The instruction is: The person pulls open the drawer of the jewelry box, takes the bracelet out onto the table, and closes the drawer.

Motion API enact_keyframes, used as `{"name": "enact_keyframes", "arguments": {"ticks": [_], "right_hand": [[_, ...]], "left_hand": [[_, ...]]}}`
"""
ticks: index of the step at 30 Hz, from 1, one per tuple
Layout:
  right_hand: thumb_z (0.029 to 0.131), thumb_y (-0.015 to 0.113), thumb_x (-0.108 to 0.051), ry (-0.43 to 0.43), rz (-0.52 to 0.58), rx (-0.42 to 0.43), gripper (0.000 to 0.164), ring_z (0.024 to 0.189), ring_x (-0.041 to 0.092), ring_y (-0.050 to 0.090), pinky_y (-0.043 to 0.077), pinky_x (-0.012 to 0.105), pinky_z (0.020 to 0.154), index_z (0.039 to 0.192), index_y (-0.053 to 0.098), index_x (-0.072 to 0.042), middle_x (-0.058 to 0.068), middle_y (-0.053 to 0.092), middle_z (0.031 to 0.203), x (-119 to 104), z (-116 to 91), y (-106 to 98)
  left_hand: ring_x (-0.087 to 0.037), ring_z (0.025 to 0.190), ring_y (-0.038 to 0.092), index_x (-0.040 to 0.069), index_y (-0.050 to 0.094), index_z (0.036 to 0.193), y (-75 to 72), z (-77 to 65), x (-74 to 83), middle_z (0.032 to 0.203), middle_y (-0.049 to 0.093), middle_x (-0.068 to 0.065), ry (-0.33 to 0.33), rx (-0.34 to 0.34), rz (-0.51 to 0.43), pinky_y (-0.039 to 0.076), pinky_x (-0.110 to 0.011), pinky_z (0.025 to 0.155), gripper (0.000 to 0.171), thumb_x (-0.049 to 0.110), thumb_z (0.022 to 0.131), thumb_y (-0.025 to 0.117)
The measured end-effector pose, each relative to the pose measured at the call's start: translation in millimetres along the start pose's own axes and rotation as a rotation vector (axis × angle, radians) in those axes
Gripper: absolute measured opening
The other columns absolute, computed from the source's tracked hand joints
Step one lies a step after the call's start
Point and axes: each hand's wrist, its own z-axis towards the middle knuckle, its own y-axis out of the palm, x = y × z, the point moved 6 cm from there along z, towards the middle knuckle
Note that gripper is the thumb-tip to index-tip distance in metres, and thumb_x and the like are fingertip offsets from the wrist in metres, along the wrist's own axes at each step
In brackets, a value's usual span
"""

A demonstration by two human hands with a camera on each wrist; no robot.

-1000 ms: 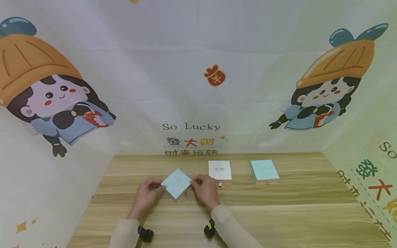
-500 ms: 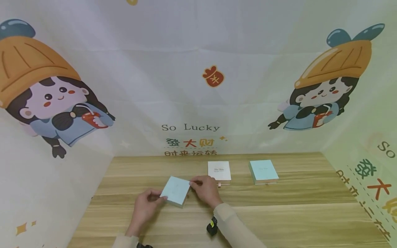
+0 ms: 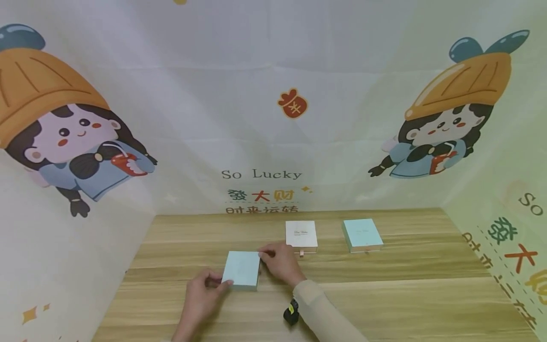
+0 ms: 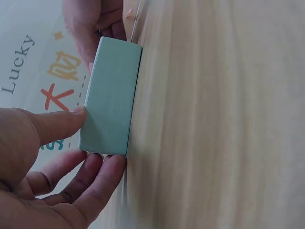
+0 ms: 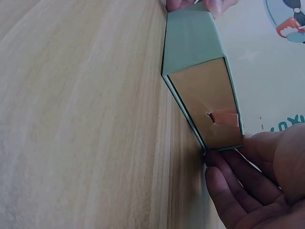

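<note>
A mint-green drawer-style gift box [image 3: 241,268] lies flat near the middle left of the table in the head view. My left hand [image 3: 204,293] grips its left side, thumb on the top edge and fingers curled against the side, as the left wrist view shows. At the far right corner my right hand [image 3: 281,262] pinches the box between thumb and fingers. In the right wrist view the box's kraft-brown drawer front [image 5: 207,102] faces right, with a small pinkish ribbon tab [image 5: 225,118] sticking out of it.
On the wooden table [image 3: 384,304], a white box [image 3: 301,234] with dark lettering stands behind my right hand. Farther right is a second mint-green box [image 3: 363,233]. A printed cloth backdrop [image 3: 342,118] rises along the back and both sides.
Both hands have turned the mint-green box clockwise, from a diamond angle to nearly square, with its drawer front now facing right. The box and left hand have come nearer; the other boxes stay put.
</note>
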Motion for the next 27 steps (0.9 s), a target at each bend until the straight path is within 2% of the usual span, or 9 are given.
{"name": "enact_keyframes", "arguments": {"ticks": [9,14,17,21,24,27], "right_hand": [[0.098,0.069,-0.016,0.001,0.017,-0.027,0.015,0.103,0.024,0.072,0.058,0.044,0.090,0.104,0.081,-0.011,0.006,0.079,0.107,-4,-2,-1],[0.098,0.069,-0.019,0.025,0.028,-0.086,0.020,0.099,0.021,0.070,0.058,0.039,0.086,0.111,0.078,-0.007,0.008,0.078,0.107,-7,-4,-4],[0.098,0.068,-0.023,0.041,0.031,-0.119,0.026,0.096,0.018,0.069,0.057,0.035,0.085,0.114,0.075,-0.004,0.008,0.077,0.105,-6,-4,-5],[0.098,0.067,-0.028,0.056,0.052,-0.150,0.030,0.096,0.018,0.069,0.057,0.035,0.085,0.115,0.073,-0.003,0.008,0.075,0.105,-2,-4,-8],[0.099,0.066,-0.030,0.092,0.105,-0.190,0.032,0.093,0.018,0.069,0.057,0.034,0.080,0.116,0.072,-0.004,0.008,0.075,0.106,2,-7,-9],[0.099,0.066,-0.032,0.137,0.163,-0.227,0.035,0.088,0.018,0.070,0.057,0.030,0.072,0.118,0.071,-0.003,0.009,0.075,0.105,7,-10,-9]], "left_hand": [[-0.016,0.083,0.067,0.003,0.069,0.099,-0.4,-2.5,0.2,0.095,0.072,-0.009,0.015,0.004,0.042,0.053,-0.020,0.066,0.023,0.016,0.086,0.083],[-0.017,0.087,0.066,0.006,0.071,0.101,-5.7,1.1,2.8,0.097,0.072,-0.007,0.038,-0.018,0.134,0.057,-0.028,0.074,0.029,0.026,0.085,0.084],[-0.021,0.096,0.067,0.007,0.072,0.107,-9.7,5.4,9.3,0.105,0.072,-0.008,0.088,-0.025,0.185,0.059,-0.037,0.083,0.036,0.032,0.085,0.084],[-0.029,0.111,0.065,0.007,0.070,0.118,-11.6,13.4,22.5,0.118,0.069,-0.011,0.202,-0.043,0.242,0.057,-0.046,0.092,0.048,0.037,0.085,0.084],[-0.032,0.116,0.064,0.006,0.067,0.127,-10.8,19.3,31.0,0.127,0.066,-0.013,0.277,-0.067,0.290,0.056,-0.050,0.095,0.059,0.042,0.084,0.084],[-0.036,0.125,0.060,0.007,0.062,0.135,-8.7,24.7,36.4,0.136,0.061,-0.015,0.314,-0.106,0.323,0.052,-0.054,0.101,0.070,0.046,0.081,0.085]]}}
